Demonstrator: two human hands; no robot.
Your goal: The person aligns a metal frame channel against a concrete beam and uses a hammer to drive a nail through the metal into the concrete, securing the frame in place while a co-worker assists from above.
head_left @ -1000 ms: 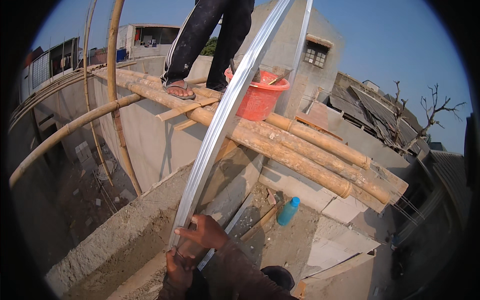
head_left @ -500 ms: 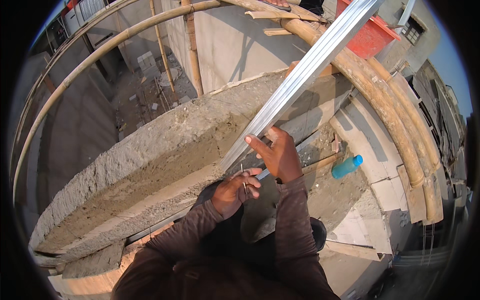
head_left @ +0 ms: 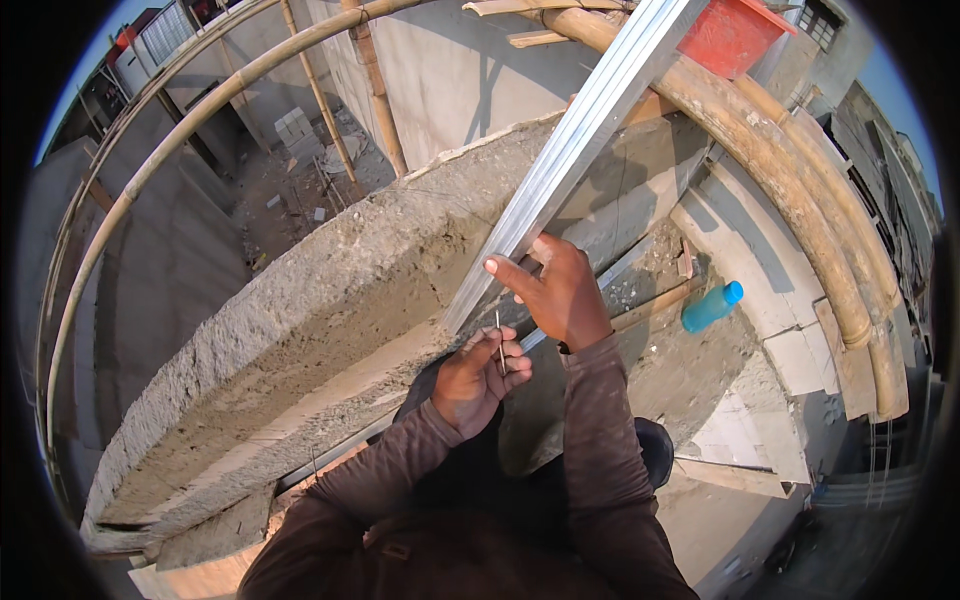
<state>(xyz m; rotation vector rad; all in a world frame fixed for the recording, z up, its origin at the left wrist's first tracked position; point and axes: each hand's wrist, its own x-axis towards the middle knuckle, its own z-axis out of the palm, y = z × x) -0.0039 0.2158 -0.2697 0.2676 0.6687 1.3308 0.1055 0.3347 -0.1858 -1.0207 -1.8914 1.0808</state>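
My right hand (head_left: 566, 297) is closed round the lower part of a long silver metal straightedge (head_left: 590, 125), thumb along its near face. The straightedge slants up to the right across a rough mortar-covered wall ledge (head_left: 330, 265), its lower end close to the ledge's near edge. Just below that end, my left hand (head_left: 474, 382) pinches a thin nail-like metal pin (head_left: 500, 338), which points roughly upright between thumb and fingers. Both forearms are in brown sleeves.
A blue bottle (head_left: 712, 307) lies to the right on the mortar-strewn surface. Thick bamboo poles (head_left: 770, 190) curve along the right, and a thinner pole (head_left: 190, 115) arcs at the left. A red tub (head_left: 728, 38) sits at the back. Beyond the ledge is a deep drop to a rubble-strewn floor (head_left: 290, 205).
My left hand has risen slightly, and the pin in it stands a little higher. My right hand keeps its hold on the straightedge. The whole view has shifted a little.
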